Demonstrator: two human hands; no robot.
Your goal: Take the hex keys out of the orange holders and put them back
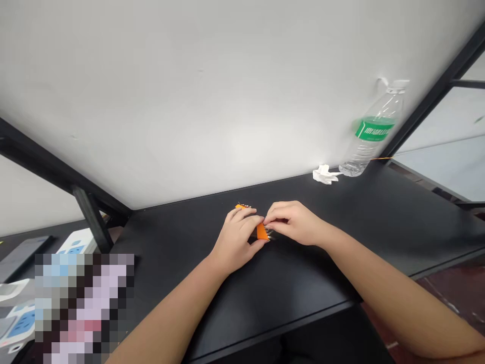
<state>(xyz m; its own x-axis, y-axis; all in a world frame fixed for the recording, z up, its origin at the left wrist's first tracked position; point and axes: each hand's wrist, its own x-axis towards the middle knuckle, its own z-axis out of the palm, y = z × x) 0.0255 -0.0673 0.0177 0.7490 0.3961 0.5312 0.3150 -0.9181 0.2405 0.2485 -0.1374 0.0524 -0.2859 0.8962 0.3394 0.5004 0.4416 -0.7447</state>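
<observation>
A small orange piece [262, 231] lies on the black tabletop [174, 237], with little shiny bits along its right edge. Its exact kind is unclear, as fingers cover most of it. My left hand [237, 240] lies across the piece, gripping it with fingers over the top and thumb at the near end. At the right edge, the thumb and forefinger of my right hand [299, 222] are pinched together. Whatever is between those fingertips is too small or hidden to name.
A clear plastic bottle [373, 129] with a green label stands at the back right by the white wall [189, 101]. Beside it lies a crumpled white tissue [325, 174]. Black frame bars [93, 217] rise at both sides. White-and-blue boxes [78, 242] and a blurred-out patch are at left.
</observation>
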